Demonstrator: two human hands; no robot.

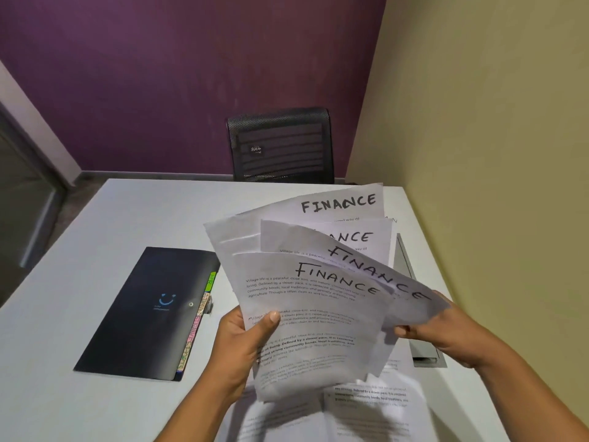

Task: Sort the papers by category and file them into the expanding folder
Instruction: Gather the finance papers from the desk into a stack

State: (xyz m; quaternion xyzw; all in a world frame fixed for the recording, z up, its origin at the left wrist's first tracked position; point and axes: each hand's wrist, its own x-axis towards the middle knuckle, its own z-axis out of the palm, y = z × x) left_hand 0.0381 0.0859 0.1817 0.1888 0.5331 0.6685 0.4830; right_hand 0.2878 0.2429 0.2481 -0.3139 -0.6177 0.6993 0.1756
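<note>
The papers (315,314) are held up in a loose fan at the centre right of the frame, above the table. At least four sheets show the handwritten word FINANCE across their tops over blocks of printed text. The left hand (245,339) grips the fan at its lower left edge: the thumb (271,317) is pressed flat on the face of the front sheet, while the other fingers are hidden behind the stack, so I cannot tell how they lie. The right hand (446,330) holds the lower right side, with its fingertips (402,330) curled in and pinching the bottom edge of the slanted sheet just behind the front one.

Below the fan, at the lower centre of the frame, more loose sheets (366,406) lie on the table – printed, overlapping and partly blurred. Left of the hands, the expanding folder (153,307) lies flat and closed. It is dark with a small smile mark on its cover, and coloured tabs (198,320) stick out along its right edge.

A grey object (425,357) lies to the right, mostly hidden behind the papers – what it is I cannot tell. All this rests on a white table (95,393). Beyond its far edge stands a black mesh chair (280,145) against a purple wall (159,74), with a pale yellow wall (494,122) filling the right of the frame.
</note>
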